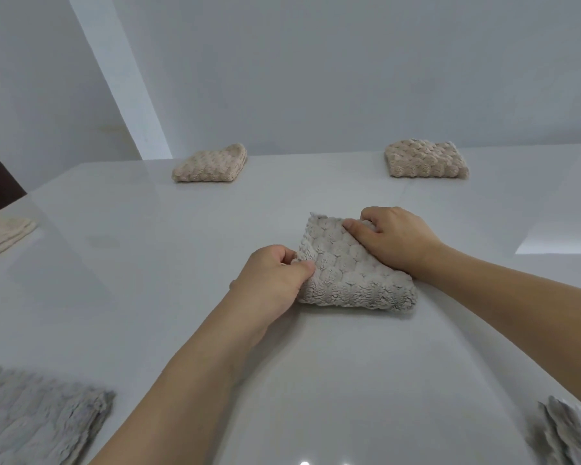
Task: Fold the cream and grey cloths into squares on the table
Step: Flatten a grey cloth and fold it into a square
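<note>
Glossy white table (148, 263) (light patch at right), plain pale walls (349, 62).

A glossy white table (148, 263) carries three cream cloths (210, 164) and three grey cloths (353, 273).

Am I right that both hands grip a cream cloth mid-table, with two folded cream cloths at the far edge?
Not quite: the cloth gripped by the left hand and right hand is grey, not cream, as the head view shows. The rest holds: it lies mid-table, and two folded cream cloths sit at the far edge.
</note>
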`<state>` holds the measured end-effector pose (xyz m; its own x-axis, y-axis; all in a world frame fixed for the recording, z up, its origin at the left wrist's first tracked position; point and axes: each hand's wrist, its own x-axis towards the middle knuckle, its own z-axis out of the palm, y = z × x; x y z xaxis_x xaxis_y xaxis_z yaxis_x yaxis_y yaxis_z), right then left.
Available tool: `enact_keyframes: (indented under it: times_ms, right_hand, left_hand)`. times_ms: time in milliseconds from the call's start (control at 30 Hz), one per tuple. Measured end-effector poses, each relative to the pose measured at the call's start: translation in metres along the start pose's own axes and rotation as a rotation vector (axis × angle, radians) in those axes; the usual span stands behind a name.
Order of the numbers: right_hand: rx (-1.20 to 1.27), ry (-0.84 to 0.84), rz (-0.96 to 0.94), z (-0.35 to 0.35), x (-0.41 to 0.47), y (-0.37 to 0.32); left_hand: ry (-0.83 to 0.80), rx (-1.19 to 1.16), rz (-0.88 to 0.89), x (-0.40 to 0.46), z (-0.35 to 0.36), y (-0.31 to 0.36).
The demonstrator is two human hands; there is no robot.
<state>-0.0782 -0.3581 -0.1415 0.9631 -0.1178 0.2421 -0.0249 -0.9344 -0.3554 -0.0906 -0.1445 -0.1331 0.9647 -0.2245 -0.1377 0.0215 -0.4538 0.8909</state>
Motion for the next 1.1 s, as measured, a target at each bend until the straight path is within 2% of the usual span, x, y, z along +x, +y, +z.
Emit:
enact_keyframes:
  times_ms: [200, 300, 467, 600, 667, 733, 767, 800, 867, 933, 1000, 1100]
  right_hand:
    - [0.188, -0.097, -0.022, -0.002, 0.001, 0.007]
    - [0.207, -0.103, 0.01, -0.001, 0.004, 0.011]
    - [0.247, -0.088, -0.009, 0.0, 0.003, 0.012]
    - [0.192, -0.098, -0.02, 0.001, 0.002, 0.01]
    - [0.174, -0.097, -0.022, 0.001, 0.002, 0.01]
    - [0.172, -0.098, -0.021, 0.001, 0.003, 0.01]
    - [0.173, -0.099, -0.018, 0.0, 0.003, 0.01]
    - [0.174, -0.097, -0.016, 0.0, 0.003, 0.01]
    - [0.177, -0.093, -0.011, -0.001, 0.003, 0.01]
    - [0.171, -0.095, -0.011, 0.0, 0.003, 0.009]
    - [0.165, -0.093, -0.008, 0.001, 0.002, 0.008]
    - [0.154, -0.087, -0.002, 0.001, 0.003, 0.008]
  left_hand:
    - [0.216, 0.259, 0.047, 0.004, 0.0, -0.006]
    - [0.29, 0.401, 0.145, 0.006, 0.003, -0.008]
    - [0.529, 0.788, 0.311, 0.006, 0.01, -0.014]
    - [0.495, 0.834, 0.22, 0.007, 0.01, -0.011]
    - [0.552, 0.844, 0.262, 0.006, 0.006, -0.008]
    - [0.631, 0.775, 0.45, 0.0, 0.003, -0.002]
    - [0.61, 0.705, 0.58, -0.006, 0.006, 0.002]
    - [0.548, 0.649, 0.701, -0.013, 0.012, 0.006]
    - [0.381, 0.624, 0.794, -0.029, 0.034, 0.011]
    - [0.318, 0.724, 0.746, -0.034, 0.055, 0.008]
    - [0.361, 0.854, 0.69, -0.029, 0.063, 0.003]
    - [0.426, 0.904, 0.681, -0.022, 0.062, 0.001]
